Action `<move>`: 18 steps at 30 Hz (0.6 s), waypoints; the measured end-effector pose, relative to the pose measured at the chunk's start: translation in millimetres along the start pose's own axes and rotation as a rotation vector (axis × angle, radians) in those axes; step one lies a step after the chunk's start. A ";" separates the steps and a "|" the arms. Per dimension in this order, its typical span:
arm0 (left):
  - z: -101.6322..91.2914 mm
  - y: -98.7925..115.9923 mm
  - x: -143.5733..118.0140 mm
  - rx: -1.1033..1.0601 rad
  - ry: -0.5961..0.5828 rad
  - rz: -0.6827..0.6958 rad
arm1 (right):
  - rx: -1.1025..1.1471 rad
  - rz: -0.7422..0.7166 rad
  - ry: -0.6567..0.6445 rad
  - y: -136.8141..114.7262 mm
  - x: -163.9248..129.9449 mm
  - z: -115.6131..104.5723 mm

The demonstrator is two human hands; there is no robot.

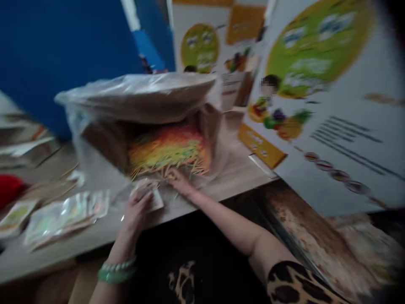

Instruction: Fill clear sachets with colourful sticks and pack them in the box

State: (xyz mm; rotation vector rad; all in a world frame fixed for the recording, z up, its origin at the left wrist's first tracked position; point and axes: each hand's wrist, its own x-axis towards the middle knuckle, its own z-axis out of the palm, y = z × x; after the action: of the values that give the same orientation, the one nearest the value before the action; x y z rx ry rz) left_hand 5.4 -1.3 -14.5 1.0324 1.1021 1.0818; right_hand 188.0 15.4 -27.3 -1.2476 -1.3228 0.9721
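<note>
My left hand (139, 203) is closed on a small clear plastic packet (157, 199) with a white part, just in front of the box. At the box's front edge, my right hand (181, 182) has its fingers curled among thin coloured sticks (169, 158); motion blur hides the exact grip. These yellow, orange, red and green sticks lie in a heap inside an open cardboard box (106, 141) turned on its side. A cloudy plastic liner (136, 84) hangs over the box's top and sides.
Filled clear packets (68, 217) lie on the table (104, 234) to the left. A red object (11, 190) is at the far left. Large printed white boards or cartons (335, 139) stand on the right and another (202, 46) behind. The table's front edge runs before my body.
</note>
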 end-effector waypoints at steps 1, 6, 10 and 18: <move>-13.6 -6.2 -7.3 -0.018 0.054 -0.034 | -0.009 0.003 -0.003 10.5 -1.2 14.7; -12.2 -10.7 -6.9 -0.116 -0.008 -0.080 | -0.048 -0.061 -0.032 27.9 2.8 14.2; -7.0 -7.4 -5.5 -0.101 -0.086 -0.078 | -0.070 -0.108 -0.026 24.0 -2.8 11.5; -9.7 -2.5 -10.1 0.157 -0.166 0.123 | -0.195 -0.084 -0.209 25.4 -5.0 15.5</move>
State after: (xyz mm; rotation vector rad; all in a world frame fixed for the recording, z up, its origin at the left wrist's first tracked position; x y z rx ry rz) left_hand -5.0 -10.8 -16.9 1.3052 1.0115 0.9989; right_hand 176.4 15.2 -55.1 -1.2494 -1.6535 0.9511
